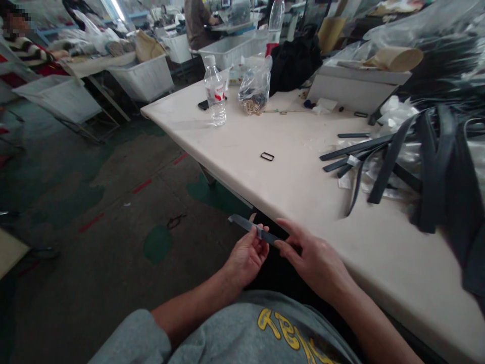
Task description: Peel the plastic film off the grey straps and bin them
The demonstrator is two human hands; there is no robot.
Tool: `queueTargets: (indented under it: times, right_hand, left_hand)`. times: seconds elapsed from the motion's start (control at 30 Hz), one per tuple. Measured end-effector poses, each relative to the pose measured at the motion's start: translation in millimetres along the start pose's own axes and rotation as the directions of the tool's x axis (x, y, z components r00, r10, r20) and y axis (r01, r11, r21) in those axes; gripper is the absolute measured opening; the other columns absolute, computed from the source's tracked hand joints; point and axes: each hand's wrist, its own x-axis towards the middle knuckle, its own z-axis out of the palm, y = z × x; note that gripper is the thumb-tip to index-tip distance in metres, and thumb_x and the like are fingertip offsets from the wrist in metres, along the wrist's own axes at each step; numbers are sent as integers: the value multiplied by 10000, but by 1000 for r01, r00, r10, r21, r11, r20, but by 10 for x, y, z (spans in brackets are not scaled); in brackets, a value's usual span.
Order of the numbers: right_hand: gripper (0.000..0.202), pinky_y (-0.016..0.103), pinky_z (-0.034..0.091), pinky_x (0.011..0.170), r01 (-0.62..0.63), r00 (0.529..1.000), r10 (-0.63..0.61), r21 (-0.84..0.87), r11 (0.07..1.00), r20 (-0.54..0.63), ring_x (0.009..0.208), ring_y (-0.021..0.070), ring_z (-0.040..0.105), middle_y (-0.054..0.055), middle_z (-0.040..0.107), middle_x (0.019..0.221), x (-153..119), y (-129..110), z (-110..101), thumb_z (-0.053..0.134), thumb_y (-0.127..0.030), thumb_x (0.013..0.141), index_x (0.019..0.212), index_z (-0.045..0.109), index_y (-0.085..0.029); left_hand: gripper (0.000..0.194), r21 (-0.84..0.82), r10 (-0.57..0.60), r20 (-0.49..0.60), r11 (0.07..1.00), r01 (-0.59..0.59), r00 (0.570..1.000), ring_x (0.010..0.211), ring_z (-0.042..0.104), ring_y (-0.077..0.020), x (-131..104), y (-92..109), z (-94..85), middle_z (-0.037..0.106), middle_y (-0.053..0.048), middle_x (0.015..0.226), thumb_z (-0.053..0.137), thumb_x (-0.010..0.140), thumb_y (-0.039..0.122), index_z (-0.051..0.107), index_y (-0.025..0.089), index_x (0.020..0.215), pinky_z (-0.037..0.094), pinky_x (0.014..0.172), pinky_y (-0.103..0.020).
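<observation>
A short dark strap [270, 237] is held between my two hands, just off the table's near edge. My left hand [248, 255] pinches it near its middle, where a pale piece wraps around it; the far end sticks out past my fingers. My right hand [310, 255] grips the other end between thumb and fingers. A black rectangular ring [267, 156] lies alone on the table [242, 172] beyond my hands. Several dark straps [397, 151] are heaped to the right, some hanging toward the table's front.
A water bottle [215, 93] stands near the far left edge, by a phone [203, 105] and a clear bag of small metal parts [254, 91]. A white box [356, 88] and a black bag [295, 60] sit behind. White bins [142, 78] and other people are across the floor.
</observation>
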Motion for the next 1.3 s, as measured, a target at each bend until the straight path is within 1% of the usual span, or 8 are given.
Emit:
queueTargets:
  times: [0.1,0.27,0.47,0.7,0.87,1.07,1.17,1.3]
  right_hand:
    - [469,295,451,560,-7,1000,5,-46,999,-25,655,212,699,-7,751,761,-52,18,-89,532,-316,873,1341,514,-290]
    - [368,336,491,640,-37,999,41,-133,990,21,777,255,722,43,768,877,66,-77,83,435,-324,953,1298,554,-277]
    - [447,297,462,587,-15,999,12,-79,997,-36,679,210,705,-15,751,794,-38,-21,-77,533,-303,887,1334,512,-295]
    - [335,294,480,657,-29,1000,29,-95,995,0,814,223,713,31,763,891,64,-26,93,460,-329,945,1249,586,-268]
    - [359,286,444,607,-60,998,59,-39,997,-6,696,195,688,-15,741,802,-104,54,-140,541,-318,894,1250,584,-298]
    - [311,321,490,699,-77,997,78,-84,994,12,852,240,714,30,760,905,49,-41,30,455,-300,952,1221,607,-273]
    - [409,329,520,720,0,999,3,-76,997,49,880,245,716,43,754,998,-13,-6,21,550,-297,903,1311,534,-269]
    - [459,315,548,646,229,972,-234,-170,959,-7,787,219,719,36,724,1079,-424,153,-280,622,-232,837,1286,542,-287]
  left_hand:
    - [130,-15,-18,-14,1000,17,1000,776,676,-98,-13,0,10,737,-52,946,603,923,227,697,141,900,516,686,-206]
    - [122,11,-86,134,996,85,987,778,677,-118,-7,-120,-1,732,-53,854,648,890,221,709,115,884,522,732,-211]
    - [128,12,0,8,1000,0,1000,771,666,-95,48,-6,7,737,-52,955,611,919,245,696,150,905,517,694,-203]
    - [108,67,-101,106,993,94,989,793,680,-125,24,-99,-2,734,-51,876,669,876,240,705,142,903,520,742,-216]
    - [122,66,-1,-18,998,2,1000,763,672,-101,57,17,25,735,-54,950,595,927,233,683,151,910,518,676,-206]
    - [123,81,-128,114,990,119,985,756,678,-117,1,-154,9,728,-48,834,614,913,215,699,131,884,532,710,-214]
    - [143,94,-76,65,993,70,995,739,678,-111,41,-73,-4,737,-50,867,583,932,219,694,131,908,535,679,-209]
    - [169,95,-58,-37,994,61,998,666,672,-94,87,120,2,742,-38,859,544,956,219,674,134,889,534,600,-199]
